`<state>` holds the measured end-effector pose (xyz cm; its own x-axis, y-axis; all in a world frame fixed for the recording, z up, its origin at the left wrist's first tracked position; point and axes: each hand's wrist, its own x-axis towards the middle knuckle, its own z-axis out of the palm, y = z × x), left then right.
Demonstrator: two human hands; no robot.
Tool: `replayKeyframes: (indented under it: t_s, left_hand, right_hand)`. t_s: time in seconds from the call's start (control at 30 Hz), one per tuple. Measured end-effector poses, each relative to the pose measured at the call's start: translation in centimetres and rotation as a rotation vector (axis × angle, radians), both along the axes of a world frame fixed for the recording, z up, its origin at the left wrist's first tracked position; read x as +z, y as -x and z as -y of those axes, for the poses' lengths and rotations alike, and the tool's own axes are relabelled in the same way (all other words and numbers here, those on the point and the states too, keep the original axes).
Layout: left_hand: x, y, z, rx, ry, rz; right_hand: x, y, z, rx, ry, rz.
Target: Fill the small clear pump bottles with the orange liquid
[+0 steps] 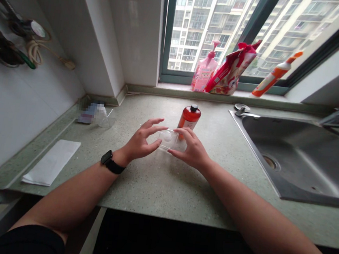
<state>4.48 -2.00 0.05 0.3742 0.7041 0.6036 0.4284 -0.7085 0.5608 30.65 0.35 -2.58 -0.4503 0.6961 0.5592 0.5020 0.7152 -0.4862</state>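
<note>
Both my hands meet over the green speckled counter [157,182] around a small clear plastic container [171,140]. My left hand [141,141], with a black watch at the wrist, curls its fingers against the container's left end. Pinching the right end is my right hand [191,150], with fingers above and below. Something pale and round shows inside the container. Just behind it stands an orange-red bottle [189,119] with a black cap.
A steel sink [300,158] takes up the right side. On the window sill stand a pink pump bottle [205,70], a red bag [233,69] and an orange and white bottle [275,74]. A folded white cloth [52,161] lies at the left; a clear item [96,113] sits in the corner.
</note>
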Motion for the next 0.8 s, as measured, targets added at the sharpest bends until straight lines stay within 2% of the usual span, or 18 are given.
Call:
replayKeyframes:
  t_s: [0.1,0.27,0.53,0.8]
  left_hand:
    - [-0.16,-0.05,-0.04,-0.033,0.005,-0.01]
    - [-0.09,-0.02,-0.13,0.002,0.011,0.055]
    - [0.05,-0.4,0.47,-0.169,0.101,0.136]
    - [0.07,-0.21,0.21,-0.013,0.063,0.194]
  right_hand:
    - [0.06,0.08,0.09,0.006,-0.011,0.001]
    - [0.08,0.03,0.16,0.004,-0.007,-0.004]
    - [0.27,-0.06,0.24,0.032,0.012,-0.001]
    - [0.08,-0.28,-0.03,0.029,0.007,-0.022]
